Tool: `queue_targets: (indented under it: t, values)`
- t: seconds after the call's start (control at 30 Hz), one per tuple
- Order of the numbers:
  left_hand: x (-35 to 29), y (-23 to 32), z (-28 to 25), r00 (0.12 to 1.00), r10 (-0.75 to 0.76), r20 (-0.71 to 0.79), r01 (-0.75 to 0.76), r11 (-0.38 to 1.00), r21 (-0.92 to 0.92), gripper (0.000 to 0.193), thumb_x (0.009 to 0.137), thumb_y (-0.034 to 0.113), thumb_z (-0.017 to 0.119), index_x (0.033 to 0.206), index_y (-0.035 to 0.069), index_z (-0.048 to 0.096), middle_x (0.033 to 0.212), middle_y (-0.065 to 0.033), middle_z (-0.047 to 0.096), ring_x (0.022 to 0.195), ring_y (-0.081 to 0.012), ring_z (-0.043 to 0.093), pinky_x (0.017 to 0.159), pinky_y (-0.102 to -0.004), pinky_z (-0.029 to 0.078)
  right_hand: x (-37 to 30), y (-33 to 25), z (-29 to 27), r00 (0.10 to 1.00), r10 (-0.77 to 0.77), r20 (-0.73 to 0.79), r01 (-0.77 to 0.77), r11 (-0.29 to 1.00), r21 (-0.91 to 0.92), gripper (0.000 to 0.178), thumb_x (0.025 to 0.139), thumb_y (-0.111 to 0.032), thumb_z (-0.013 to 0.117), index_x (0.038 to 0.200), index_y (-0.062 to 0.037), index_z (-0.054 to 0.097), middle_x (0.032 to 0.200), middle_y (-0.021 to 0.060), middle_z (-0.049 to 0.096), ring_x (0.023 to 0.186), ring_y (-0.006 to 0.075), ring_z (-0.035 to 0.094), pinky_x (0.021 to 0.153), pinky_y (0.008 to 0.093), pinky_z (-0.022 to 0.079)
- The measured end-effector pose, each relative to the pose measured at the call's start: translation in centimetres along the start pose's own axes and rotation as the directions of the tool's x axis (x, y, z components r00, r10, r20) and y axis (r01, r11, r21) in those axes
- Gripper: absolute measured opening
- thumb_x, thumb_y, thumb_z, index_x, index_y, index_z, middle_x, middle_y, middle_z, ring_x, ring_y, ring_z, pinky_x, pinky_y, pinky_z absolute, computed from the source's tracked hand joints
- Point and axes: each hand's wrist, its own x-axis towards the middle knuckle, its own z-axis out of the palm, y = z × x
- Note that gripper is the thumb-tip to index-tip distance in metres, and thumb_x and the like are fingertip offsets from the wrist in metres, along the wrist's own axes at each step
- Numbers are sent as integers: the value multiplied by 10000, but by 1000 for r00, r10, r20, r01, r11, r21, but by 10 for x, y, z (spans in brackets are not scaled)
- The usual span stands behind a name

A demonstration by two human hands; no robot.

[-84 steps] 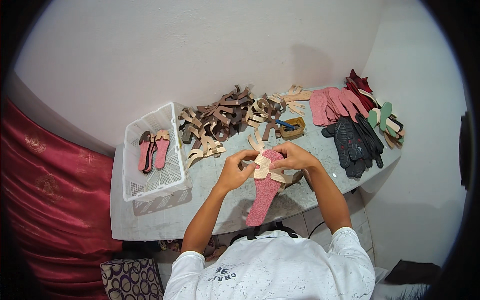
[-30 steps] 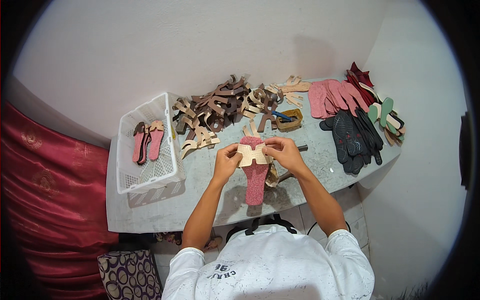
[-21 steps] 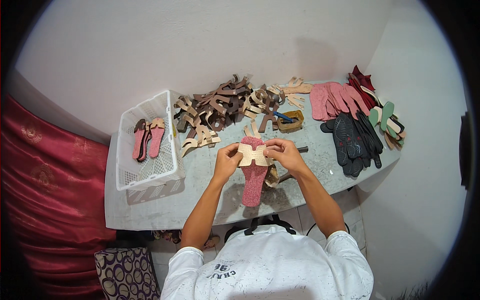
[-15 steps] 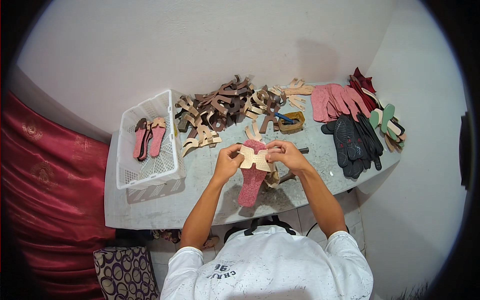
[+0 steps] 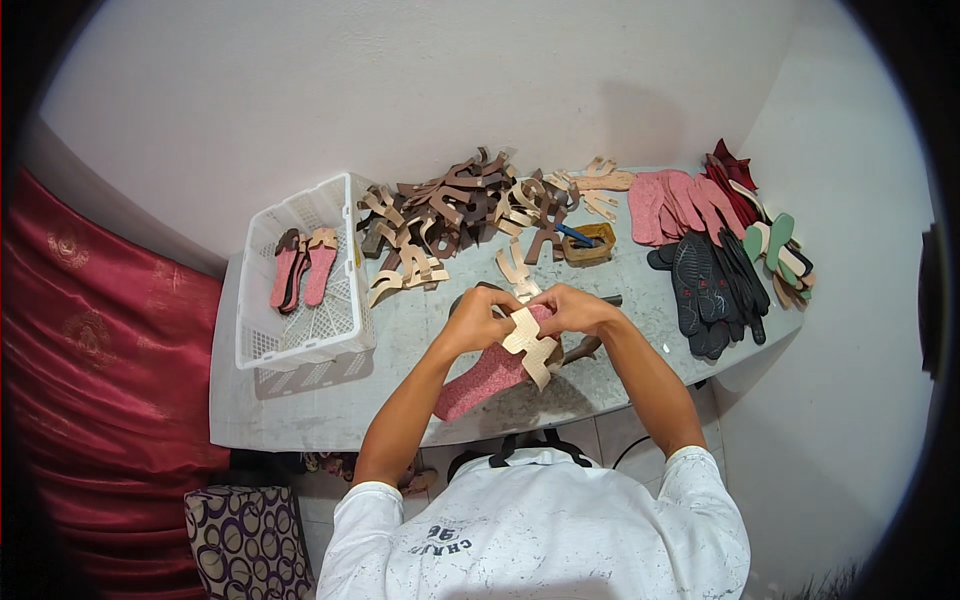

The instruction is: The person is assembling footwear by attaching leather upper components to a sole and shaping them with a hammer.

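My left hand (image 5: 480, 320) and my right hand (image 5: 578, 309) are close together over the near part of the table. Between them is a pink speckled insole (image 5: 478, 386), tilted with its heel end toward the lower left. A cream textured sandal strap (image 5: 531, 346) with cut-out sides lies across its front part. My left fingers are closed on the strap and the insole's edge; my right thumb and fingers pinch the toe end. Exactly where the fingertips press is partly hidden. Just beyond my hands, another cream strap (image 5: 514, 268) lies on the table.
A white plastic crate (image 5: 300, 352) at left holds pink-soled sandals (image 5: 320, 266). Brown and cream straps (image 5: 450, 195) are piled at the back. A small yellowish container (image 5: 590, 250) holds a blue-handled tool. Pink insoles (image 5: 675, 205) and black soles (image 5: 692, 285) lie at right.
The insole has turned, its heel end swinging to the left, and the strap has tilted with it. Both hands have drawn closer together around the toe end.
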Motion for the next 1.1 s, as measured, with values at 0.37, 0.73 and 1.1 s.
queue_targets:
  t: [0.37, 0.73, 1.1]
  values:
    - [4, -5, -6, 997, -79, 3, 79, 994, -73, 233, 691, -16, 652, 924, -15, 637, 629, -44, 607, 555, -74, 538, 502, -222, 426, 2, 16, 4, 995, -67, -68, 67, 998, -7, 249, 715, -7, 708, 962, 15, 705, 765, -29, 646, 649, 37, 530, 571, 233, 451]
    - [11, 2, -1, 999, -14, 35, 9, 992, 128, 212, 735, -3, 654, 944, -34, 664, 734, -72, 672, 616, -108, 602, 544, -258, 477, -2, 22, -2, 982, -126, -139, 120, 991, -52, 235, 719, 17, 675, 953, 21, 690, 782, -10, 646, 671, 52, 539, 589, 230, 457]
    - [15, -2, 2, 996, 8, 91, -6, 1000, -13, 279, 787, 113, 663, 1031, -22, 661, 812, -130, 698, 699, -167, 666, 664, -297, 525, -7, 29, -9, 997, -17, -76, 23, 996, 83, 223, 826, -44, 627, 1043, 2, 644, 823, 5, 645, 672, 71, 589, 559, 237, 543]
